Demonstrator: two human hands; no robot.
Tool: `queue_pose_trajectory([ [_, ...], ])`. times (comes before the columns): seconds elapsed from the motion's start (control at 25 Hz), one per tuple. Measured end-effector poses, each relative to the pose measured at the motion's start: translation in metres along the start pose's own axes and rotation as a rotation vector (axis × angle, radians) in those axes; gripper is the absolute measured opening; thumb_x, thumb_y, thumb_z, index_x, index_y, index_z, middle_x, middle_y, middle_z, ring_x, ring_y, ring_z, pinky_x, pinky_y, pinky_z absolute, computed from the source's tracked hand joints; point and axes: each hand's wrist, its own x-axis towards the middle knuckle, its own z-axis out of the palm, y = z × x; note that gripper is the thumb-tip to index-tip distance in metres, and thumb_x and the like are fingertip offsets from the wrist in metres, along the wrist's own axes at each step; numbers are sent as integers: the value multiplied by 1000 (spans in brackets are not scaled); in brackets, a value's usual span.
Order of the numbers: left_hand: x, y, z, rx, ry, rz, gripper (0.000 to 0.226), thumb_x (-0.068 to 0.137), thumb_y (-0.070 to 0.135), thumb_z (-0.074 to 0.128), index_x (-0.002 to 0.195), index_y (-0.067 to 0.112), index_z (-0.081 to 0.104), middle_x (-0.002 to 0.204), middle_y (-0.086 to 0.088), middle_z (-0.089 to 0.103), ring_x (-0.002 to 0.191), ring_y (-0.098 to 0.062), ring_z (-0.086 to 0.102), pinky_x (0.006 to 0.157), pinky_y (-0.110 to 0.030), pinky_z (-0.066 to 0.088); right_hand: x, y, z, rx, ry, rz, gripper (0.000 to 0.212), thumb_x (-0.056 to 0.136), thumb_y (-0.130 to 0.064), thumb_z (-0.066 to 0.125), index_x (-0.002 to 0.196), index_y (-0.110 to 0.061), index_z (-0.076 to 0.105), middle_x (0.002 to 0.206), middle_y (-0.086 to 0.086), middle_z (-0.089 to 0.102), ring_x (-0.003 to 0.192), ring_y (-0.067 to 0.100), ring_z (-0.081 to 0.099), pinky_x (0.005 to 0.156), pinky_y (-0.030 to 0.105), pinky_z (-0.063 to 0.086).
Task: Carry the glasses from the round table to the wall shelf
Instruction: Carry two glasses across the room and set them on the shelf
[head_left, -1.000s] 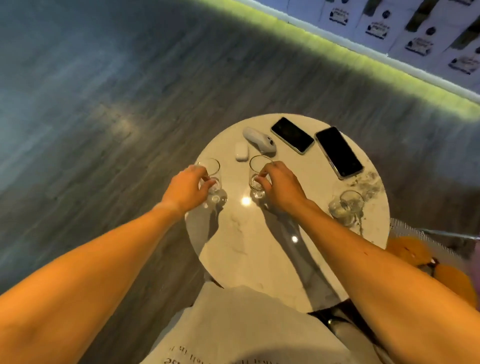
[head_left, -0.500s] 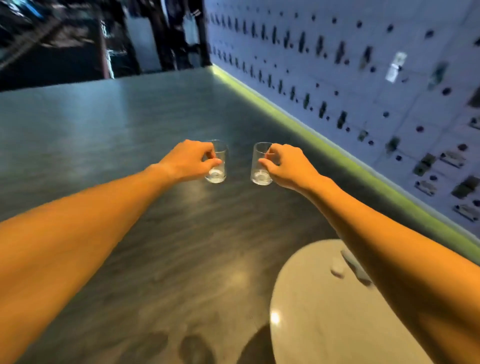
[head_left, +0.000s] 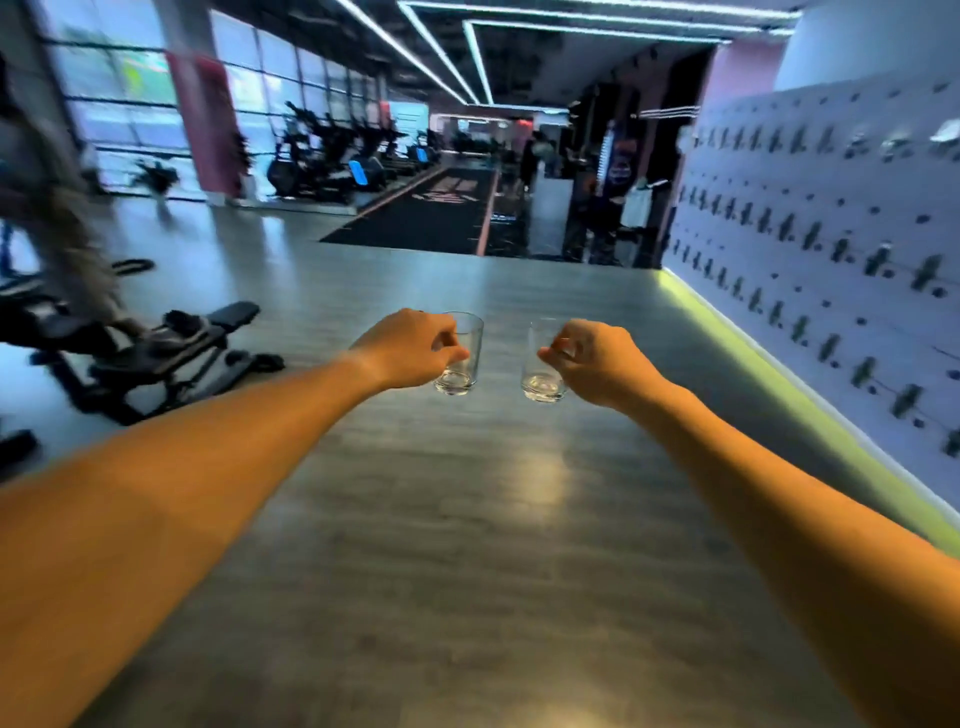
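Both arms reach forward at chest height over a grey wood floor. My left hand (head_left: 410, 349) grips a small clear glass (head_left: 464, 364) by its side, held upright. My right hand (head_left: 597, 361) grips a second clear glass (head_left: 537, 371), also upright. The two glasses hang side by side, a hand's width apart, not touching. The round table is out of view. No wall shelf can be made out.
A white locker wall (head_left: 831, 249) with a green light strip at its foot runs along the right. A black weight bench (head_left: 171, 343) stands at the left. Exercise machines (head_left: 332, 161) and a dark floor track (head_left: 431, 213) lie far ahead. Open floor stretches in front.
Both hands lifted the glasses off the round table. The view swung up and away from the table, which has dropped out of sight; the gym hall ahead has come into view.
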Motion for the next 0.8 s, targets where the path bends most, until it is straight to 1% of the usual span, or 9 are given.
queue_pose_trajectory([
  [0.08,-9,-63,-24,33,25,-114,20,91,43,60,87,23,59,99,-2,72,94,-23,67,84,-42,54,53,-41,45,30,-46,-87,19,93,-36,63,83,-21,56,86,4,61,80,25,55,67,29,40],
  [0.16,-19,-127,-47,80,35,-225,20,91,44,59,84,26,57,97,-1,71,92,-24,66,82,-40,53,104,-82,90,45,-100,-192,19,93,-37,63,85,-21,57,87,5,61,81,25,54,69,31,42],
  [0.24,-30,-182,-72,139,58,-327,23,91,46,59,89,23,60,99,-1,69,92,-23,64,79,-34,50,149,-121,133,74,-127,-314,19,93,-36,64,87,-18,61,88,5,61,82,25,54,71,32,45],
  [0.32,-43,-224,-99,191,87,-430,25,91,45,58,97,21,63,104,-6,70,94,-26,64,79,-34,48,189,-163,170,113,-163,-416,19,92,-35,65,83,-19,60,87,7,61,80,26,52,71,32,42],
  [0.44,-77,-287,-141,272,167,-600,19,91,45,59,90,25,60,99,-8,70,95,-28,64,80,-35,47,238,-242,227,160,-243,-599,21,92,-34,65,78,-22,54,82,7,60,77,27,51,69,30,37],
  [0.56,-131,-341,-179,297,275,-775,19,90,44,59,80,30,52,90,-3,66,91,-28,63,76,-35,48,264,-334,285,255,-331,-753,23,90,-38,65,78,-21,56,79,1,56,77,22,52,68,26,31],
  [0.68,-192,-384,-212,335,321,-934,23,91,46,58,78,28,50,73,9,54,83,-24,61,70,-32,42,267,-422,345,305,-415,-846,20,91,-36,64,91,-17,66,85,5,61,84,26,58,69,26,33],
  [0.72,-214,-399,-224,337,343,-988,23,91,46,58,78,29,51,72,11,53,81,-22,60,70,-31,41,265,-454,366,329,-448,-886,20,91,-35,64,94,-15,67,85,5,60,83,26,58,69,26,35],
  [0.8,-260,-430,-252,365,394,-1061,23,90,46,60,74,31,50,74,11,56,81,-19,60,72,-32,44,257,-517,401,400,-499,-965,16,90,-33,66,89,-17,66,83,3,58,79,22,55,68,26,36],
])
